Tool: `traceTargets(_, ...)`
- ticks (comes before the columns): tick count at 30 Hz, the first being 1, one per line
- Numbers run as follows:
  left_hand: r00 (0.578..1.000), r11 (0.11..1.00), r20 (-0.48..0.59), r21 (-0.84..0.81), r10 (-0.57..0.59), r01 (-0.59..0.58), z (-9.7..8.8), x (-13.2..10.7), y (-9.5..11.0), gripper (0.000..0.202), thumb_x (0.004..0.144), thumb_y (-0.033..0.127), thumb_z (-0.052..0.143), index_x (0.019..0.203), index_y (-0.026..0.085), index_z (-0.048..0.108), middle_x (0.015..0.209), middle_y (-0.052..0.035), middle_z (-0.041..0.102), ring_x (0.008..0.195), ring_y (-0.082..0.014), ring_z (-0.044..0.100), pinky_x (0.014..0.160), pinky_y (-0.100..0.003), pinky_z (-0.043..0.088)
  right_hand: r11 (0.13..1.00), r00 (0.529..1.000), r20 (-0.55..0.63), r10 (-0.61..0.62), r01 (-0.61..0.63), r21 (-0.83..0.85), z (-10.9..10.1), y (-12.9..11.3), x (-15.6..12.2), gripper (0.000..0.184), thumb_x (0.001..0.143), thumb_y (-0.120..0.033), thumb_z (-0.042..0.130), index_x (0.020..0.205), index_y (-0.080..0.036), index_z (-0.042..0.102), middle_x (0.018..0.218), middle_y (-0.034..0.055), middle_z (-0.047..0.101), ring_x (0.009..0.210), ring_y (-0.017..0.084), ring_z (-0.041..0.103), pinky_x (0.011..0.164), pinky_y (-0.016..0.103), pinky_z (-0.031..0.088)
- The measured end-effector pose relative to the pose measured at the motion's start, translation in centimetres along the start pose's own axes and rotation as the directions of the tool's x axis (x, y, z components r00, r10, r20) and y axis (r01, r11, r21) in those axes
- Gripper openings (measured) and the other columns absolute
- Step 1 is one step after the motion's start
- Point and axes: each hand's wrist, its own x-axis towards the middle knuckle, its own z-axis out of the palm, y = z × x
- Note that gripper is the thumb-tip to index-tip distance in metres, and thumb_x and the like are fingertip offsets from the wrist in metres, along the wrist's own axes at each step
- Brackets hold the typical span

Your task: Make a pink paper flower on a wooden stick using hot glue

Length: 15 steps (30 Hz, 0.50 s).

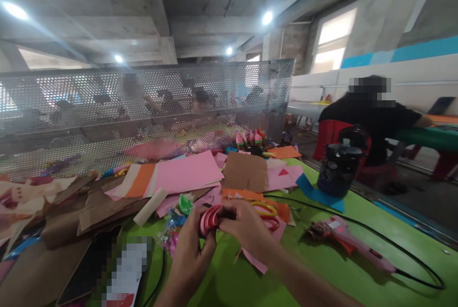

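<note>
A small coil of red, pink and white layered strip [211,220] is held between my two hands, above the green tabletop. My left hand [191,245] wraps its fingers and thumb around the coil from the left. From the right, my right hand [239,223] pinches the coil's edge, with some fingertips hidden behind it. Yellow and red loops [267,211], which look like handles, lie just beyond my right hand on orange paper. Beside my left hand are a green curved piece [185,205] and crumpled clear plastic with blue and purple bits [171,230].
A pink glue gun [361,245] with a black cord lies on the green table [307,266]. A dark jug [338,168] stands near the right edge. Pink sheets [189,171] and brown paper [245,171] spread across the back, before a perforated metal screen [143,106]. One person [368,116] sits at right.
</note>
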Motion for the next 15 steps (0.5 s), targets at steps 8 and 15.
traceTargets(8,1.0,1.0,-0.016,0.011,-0.004,0.004,0.3,0.0,0.3,0.02,0.085,0.025,0.048,0.101,0.02,0.059,0.093,-0.0067,0.066,0.085,-0.0245,0.059,0.079,-0.034,0.043,0.999,0.999,-0.031,0.012,-0.013,-0.033,0.4,0.2,-0.4,0.017,0.077,-0.016,0.055,0.076,-0.018,0.071,0.07,0.0001,0.071,0.07,0.019,0.063,0.064,0.026,0.046)
traceTargets(15,0.993,0.99,-0.044,-0.088,-0.112,0.108,-0.1,0.2,0.0,0.02,0.089,0.032,0.051,0.103,0.021,0.06,0.088,-0.0011,0.063,0.082,-0.0197,0.056,0.077,-0.029,0.042,0.959,0.997,-0.082,-0.012,-0.012,-0.284,-5.0,0.3,-2.7,0.019,0.085,-0.031,0.055,0.088,-0.022,0.071,0.082,0.0024,0.073,0.074,0.021,0.066,0.063,0.028,0.047)
